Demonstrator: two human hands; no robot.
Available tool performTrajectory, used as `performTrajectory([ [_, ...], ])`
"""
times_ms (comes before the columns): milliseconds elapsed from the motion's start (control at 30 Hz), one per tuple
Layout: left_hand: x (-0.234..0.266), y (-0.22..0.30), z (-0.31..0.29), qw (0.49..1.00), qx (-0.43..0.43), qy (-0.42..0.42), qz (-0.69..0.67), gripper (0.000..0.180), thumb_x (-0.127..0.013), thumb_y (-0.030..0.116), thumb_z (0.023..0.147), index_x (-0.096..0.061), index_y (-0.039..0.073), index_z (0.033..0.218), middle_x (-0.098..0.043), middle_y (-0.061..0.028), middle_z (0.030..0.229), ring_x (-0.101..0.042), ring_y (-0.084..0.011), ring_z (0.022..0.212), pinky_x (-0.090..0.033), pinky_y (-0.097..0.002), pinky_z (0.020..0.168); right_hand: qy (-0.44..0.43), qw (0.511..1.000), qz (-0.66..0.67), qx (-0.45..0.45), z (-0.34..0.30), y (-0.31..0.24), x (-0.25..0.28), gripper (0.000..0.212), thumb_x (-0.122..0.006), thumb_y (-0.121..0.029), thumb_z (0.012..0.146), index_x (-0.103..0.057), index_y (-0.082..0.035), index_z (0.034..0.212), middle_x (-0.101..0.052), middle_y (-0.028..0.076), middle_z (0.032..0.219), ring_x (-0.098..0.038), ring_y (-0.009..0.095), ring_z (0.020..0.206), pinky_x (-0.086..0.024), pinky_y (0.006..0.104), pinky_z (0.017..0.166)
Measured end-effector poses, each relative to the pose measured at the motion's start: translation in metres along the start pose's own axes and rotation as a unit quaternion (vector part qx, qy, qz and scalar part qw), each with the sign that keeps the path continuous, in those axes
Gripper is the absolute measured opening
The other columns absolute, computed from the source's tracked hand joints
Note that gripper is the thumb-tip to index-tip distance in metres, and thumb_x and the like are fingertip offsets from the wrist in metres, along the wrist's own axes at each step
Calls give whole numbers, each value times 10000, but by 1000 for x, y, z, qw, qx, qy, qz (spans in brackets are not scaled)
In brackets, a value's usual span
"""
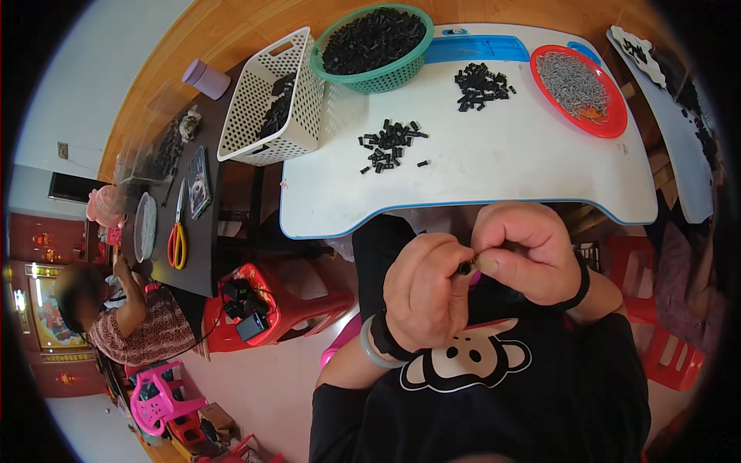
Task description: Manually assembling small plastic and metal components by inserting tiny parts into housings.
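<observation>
In front of my body, just off the near edge of the white table [502, 174], both hands meet. My left hand [424, 292] is closed around a small black cylindrical part [465, 268], whose round end faces up between thumb and fingers. My right hand [523, 251] touches it from the right with thumb and forefinger pinched; whatever lies in that pinch is too small to name. On the table lie two loose piles of similar black parts, a nearer pile [388, 144] and a farther pile [482, 86]. A red plate [611, 123] holds many small grey metal pieces.
A green basket [378, 79] full of black parts and a white perforated basket [309, 116] stand at the back left. Yellow-handled scissors [177, 245] lie on the dark table [202, 266]. A red stool [297, 305] stands at left, near another seated person [147, 328].
</observation>
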State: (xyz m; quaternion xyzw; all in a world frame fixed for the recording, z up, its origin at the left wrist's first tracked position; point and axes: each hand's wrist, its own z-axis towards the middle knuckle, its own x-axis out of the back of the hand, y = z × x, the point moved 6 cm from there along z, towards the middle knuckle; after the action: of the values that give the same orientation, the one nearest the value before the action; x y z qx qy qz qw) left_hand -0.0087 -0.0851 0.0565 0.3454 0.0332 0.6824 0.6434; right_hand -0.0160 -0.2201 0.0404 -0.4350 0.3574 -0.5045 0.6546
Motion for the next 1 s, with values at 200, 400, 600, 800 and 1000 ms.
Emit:
performTrajectory([
  [200, 6, -3, 2, 999, 32, -9, 5, 108, -583, -31, 839, -542, -37, 940, -577, -148, 810, -568, -277, 672, -457, -336, 580, 13, 985, -149, 86, 9, -11, -3, 90, -664, 12, 754, -595, -19, 803, -573, 68, 691, -535, 196, 605, -408, 283, 531],
  [400, 9, -12, 0, 992, 123, -31, -27, 93, -579, -55, 845, -529, -34, 921, -549, -146, 795, -535, -293, 642, -437, -342, 560, 53, 921, -328, 203, 11, -20, -14, 175, -703, 38, 676, -595, -39, 790, -580, 68, 700, -570, 235, 601, -436, 325, 514],
  [600, 8, -21, -7, 981, 182, -16, -67, 46, -559, 4, 891, -528, -21, 915, -535, -128, 774, -515, -260, 634, -416, -315, 572, 33, 928, -314, 197, 11, -11, -13, 200, -698, 50, 677, -605, -32, 834, -598, 81, 736, -583, 219, 615, -449, 301, 530],
  [800, 2, -43, -26, 892, 326, 25, -311, 140, -504, 141, 971, -501, 1, 977, -505, -54, 796, -450, -121, 608, -436, -278, 594, 43, 926, -333, 175, 12, -4, -9, 163, -677, 44, 688, -592, -39, 799, -582, 81, 707, -576, 244, 608, -447, 326, 530],
  [1000, -11, -42, -27, 752, 364, -11, -549, 178, -481, 187, 990, -477, 9, 987, -483, -58, 861, -407, -85, 603, -464, -288, 620, 48, 877, -478, -15, 9, 54, 77, 48, -621, -20, 742, -577, -4, 735, -563, 125, 689, -567, 282, 645, -446, 337, 587],
])
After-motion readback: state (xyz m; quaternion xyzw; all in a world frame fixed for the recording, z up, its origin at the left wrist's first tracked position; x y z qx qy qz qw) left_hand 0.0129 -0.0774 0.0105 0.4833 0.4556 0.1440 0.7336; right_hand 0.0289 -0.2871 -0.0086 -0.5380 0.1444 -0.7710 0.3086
